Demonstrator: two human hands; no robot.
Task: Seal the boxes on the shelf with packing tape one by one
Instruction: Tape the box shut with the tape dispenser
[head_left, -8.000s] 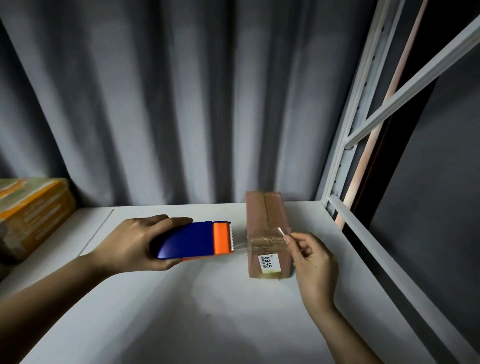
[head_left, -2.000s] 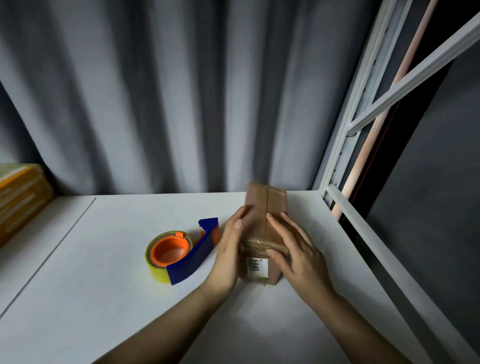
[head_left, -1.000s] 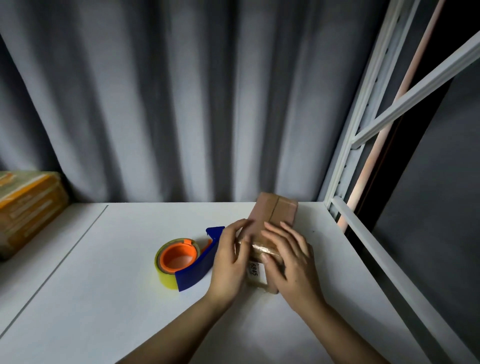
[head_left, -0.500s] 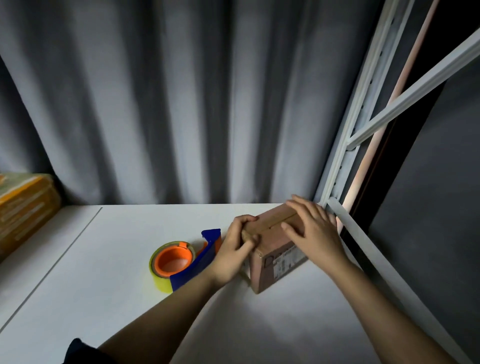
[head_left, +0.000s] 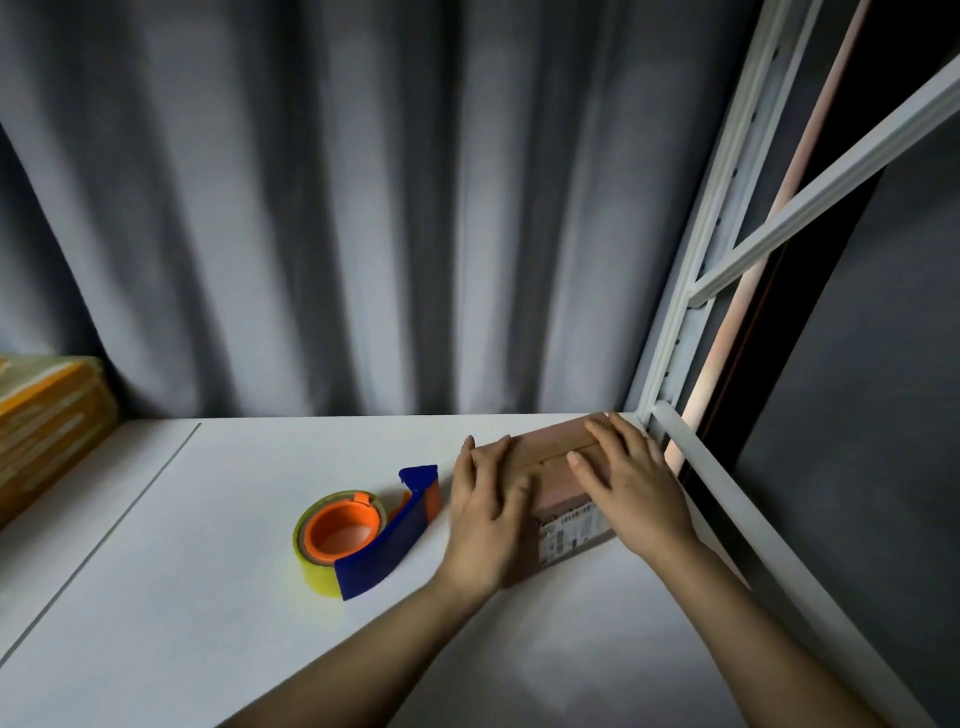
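Observation:
A small brown cardboard box (head_left: 553, 460) lies crosswise on the white shelf (head_left: 218, 597), near the right rear corner. A printed label shows on its near side. My left hand (head_left: 485, 514) rests flat on the box's left end, fingers straight. My right hand (head_left: 631, 486) lies flat over its right end, fingers spread on the top. The blue and orange tape dispenser (head_left: 363, 535), with its yellowish roll, lies on its side just left of my left hand, held by neither hand.
Grey curtain folds hang behind the shelf. The white metal frame post and side rail (head_left: 691, 467) run along the right edge, close to the box. A stack of yellow-brown boxes (head_left: 47, 431) sits at the far left.
The dispenser was set down on the shelf. Both hands then turned the box from lengthwise to crosswise and shifted it toward the right rear corner; they now lie flat on it.

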